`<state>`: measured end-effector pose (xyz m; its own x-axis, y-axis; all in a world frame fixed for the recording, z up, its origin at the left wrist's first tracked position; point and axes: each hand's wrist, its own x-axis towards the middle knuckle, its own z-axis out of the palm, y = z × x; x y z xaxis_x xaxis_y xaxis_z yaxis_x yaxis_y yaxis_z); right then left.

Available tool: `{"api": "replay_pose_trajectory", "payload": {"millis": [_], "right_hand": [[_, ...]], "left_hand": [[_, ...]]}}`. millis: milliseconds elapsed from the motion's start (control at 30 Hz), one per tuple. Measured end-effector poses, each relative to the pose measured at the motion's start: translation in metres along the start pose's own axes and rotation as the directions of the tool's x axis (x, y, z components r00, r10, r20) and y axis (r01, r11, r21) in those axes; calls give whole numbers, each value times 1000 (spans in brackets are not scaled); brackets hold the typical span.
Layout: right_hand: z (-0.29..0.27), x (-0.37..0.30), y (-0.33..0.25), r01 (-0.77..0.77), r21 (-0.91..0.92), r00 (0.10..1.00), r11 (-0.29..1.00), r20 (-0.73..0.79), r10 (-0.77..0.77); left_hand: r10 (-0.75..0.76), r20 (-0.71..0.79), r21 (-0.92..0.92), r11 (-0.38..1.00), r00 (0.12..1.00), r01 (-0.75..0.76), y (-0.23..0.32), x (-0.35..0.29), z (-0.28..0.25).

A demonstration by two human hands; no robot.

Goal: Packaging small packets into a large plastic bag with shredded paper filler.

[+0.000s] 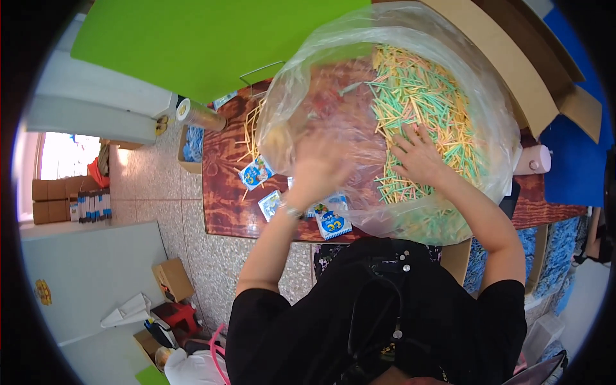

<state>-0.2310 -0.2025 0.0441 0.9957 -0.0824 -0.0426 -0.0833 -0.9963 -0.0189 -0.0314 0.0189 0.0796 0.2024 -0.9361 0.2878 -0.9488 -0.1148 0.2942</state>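
Note:
A large clear plastic bag (289,83) lies spread open on the brown patterned table. Heaped in its right half are thin pastel sticks (423,83) in green, yellow and pink. My right hand (418,154) rests on the heap, its fingers spread over the sticks. Over the left part of the bag my left hand (324,163) is smeared by motion, so its fingers cannot be made out. Below it, near the table's front edge, lie small blue and white packets, among them a packet (333,221) and another packet (256,173) farther left.
Loose yellow sticks (250,131) lie on the table's left side, near a clear cylindrical jar (204,117). An open cardboard box (507,51) stands at the far right, a pink tumbler (534,160) beside the bag. A green board (212,45) borders the far side.

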Motion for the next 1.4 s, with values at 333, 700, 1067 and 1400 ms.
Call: {"api": "replay_pose_trajectory", "payload": {"millis": [333,700,1067,1400], "right_hand": [[-16,13,-7,2,-7,991,1000,136,-1],[-19,12,-9,-13,12,988,1000,154,11],[-11,12,-4,-36,10,986,999,164,34],[-2,0,0,-5,61,997,998,76,1]], "left_hand": [[-53,333,-115,989,942,96,-72,-3,23],[-512,0,300,820,859,488,-10,-121,2],[-637,-110,-23,769,763,639,1,-111,-23],[-452,-382,-439,856,806,273,-20,32,-80]]}}
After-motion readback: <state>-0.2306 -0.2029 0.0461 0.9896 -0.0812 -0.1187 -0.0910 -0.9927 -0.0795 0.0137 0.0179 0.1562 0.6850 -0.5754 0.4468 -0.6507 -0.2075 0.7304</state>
